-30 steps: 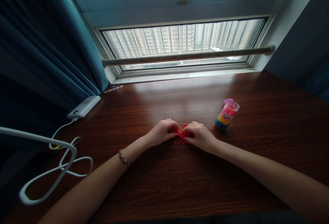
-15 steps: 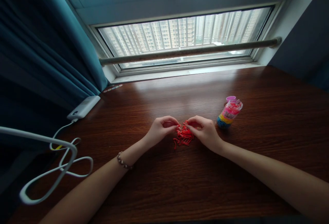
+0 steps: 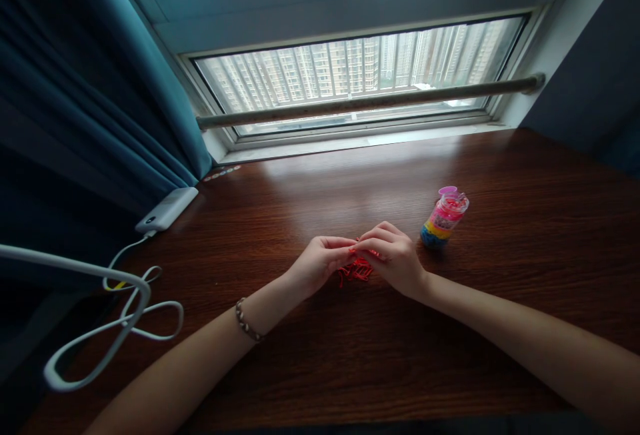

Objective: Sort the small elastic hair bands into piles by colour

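Drawn together since half a second ago, my left hand (image 3: 316,265) and right hand (image 3: 397,263) meet at the fingertips above a small heap of red strands (image 3: 357,272) on the dark wooden bench (image 3: 320,362). Viewed remotely through the head camera, my left grip is pinched at the tips, with red material between thumb and fingers; my right grip curls over it, its tips partly hidden, and I cannot tell how far it is closed or whether it has hold of anything. Loose strands lie on the wood just below both palms. Near my right hand stands a clear jar (image 3: 444,220) layered pink, yellow and blue, a pink lid (image 3: 448,190) just beside its mouth. Well to the left, a white device (image 3: 167,210) trails a looped cable (image 3: 153,337).
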Demonstrator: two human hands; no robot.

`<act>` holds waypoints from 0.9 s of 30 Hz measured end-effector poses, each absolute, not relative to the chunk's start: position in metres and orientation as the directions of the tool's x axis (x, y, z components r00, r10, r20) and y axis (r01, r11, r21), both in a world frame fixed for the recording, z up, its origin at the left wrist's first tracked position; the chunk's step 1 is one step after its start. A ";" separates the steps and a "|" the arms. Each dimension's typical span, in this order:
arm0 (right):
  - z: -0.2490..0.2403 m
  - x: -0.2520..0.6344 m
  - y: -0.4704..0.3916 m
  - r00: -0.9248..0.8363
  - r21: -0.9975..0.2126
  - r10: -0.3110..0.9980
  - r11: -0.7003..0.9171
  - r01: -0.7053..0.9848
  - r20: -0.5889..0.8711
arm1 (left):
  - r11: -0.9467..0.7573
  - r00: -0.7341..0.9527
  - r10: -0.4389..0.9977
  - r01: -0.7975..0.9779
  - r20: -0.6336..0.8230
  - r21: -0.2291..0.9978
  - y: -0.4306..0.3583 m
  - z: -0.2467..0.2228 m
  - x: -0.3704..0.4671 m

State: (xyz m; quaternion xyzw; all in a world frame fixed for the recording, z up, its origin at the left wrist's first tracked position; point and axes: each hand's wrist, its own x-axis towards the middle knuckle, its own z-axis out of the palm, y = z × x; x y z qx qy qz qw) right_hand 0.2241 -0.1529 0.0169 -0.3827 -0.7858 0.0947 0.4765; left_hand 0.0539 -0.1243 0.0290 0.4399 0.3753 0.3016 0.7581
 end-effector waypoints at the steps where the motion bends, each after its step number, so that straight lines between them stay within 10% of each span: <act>1: 0.017 0.226 -0.153 -0.251 -0.517 0.705 0.675 0.527 0.664 | 0.453 0.551 0.774 -0.138 -0.311 0.881 -0.124 0.030 0.053; 27: 0.017 0.224 -0.155 -0.160 -0.753 0.828 0.556 0.353 0.537 | 0.325 0.441 0.856 -0.053 -0.270 0.944 -0.125 0.032 0.052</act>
